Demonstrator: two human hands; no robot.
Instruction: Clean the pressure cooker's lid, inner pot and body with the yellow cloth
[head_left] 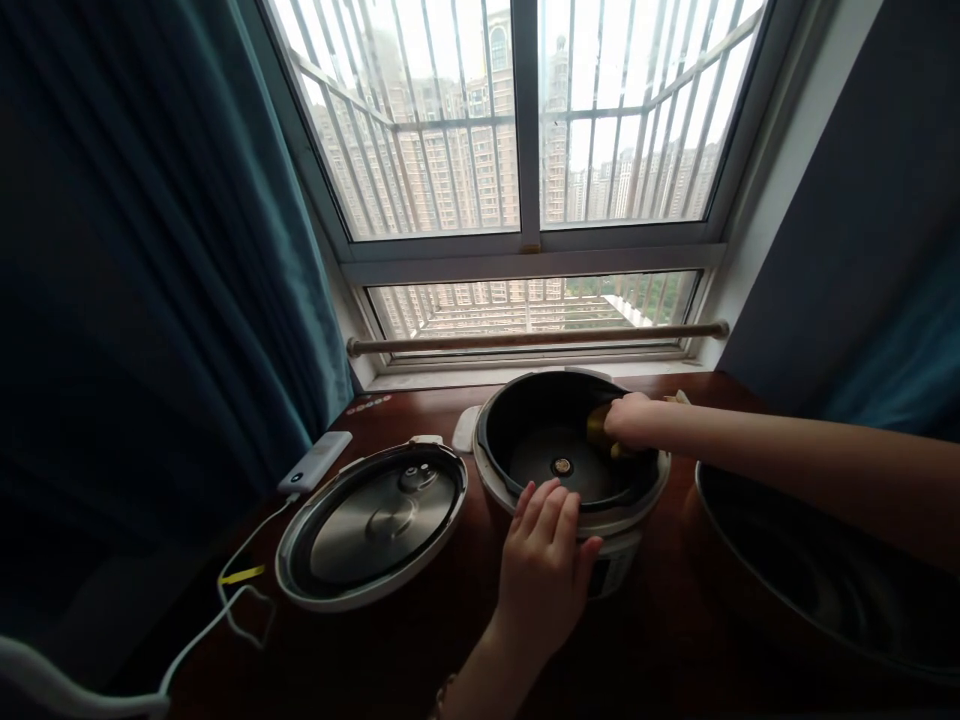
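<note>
An electric pressure cooker (486, 462) stands lidless by the window, its dark inner pot (536, 485) facing up. My left hand (546, 550) grips the cooker's front rim, fingers hooked over the edge and thumb lower on the outside. Inside the pot, at its right wall, my right hand (631, 420) is closed on a yellow cloth (598, 425), which is partly hidden by the fingers. Left of the cooker lies its round lid (375, 530), metal inner side up.
A large dark pan (780, 560) sits at the right, under my right forearm. On the left are a white power strip (319, 462) and a white cord (247, 545) with a yellow tag (242, 575). Beyond the brown table (442, 405), a wooden rail (540, 341) crosses the window.
</note>
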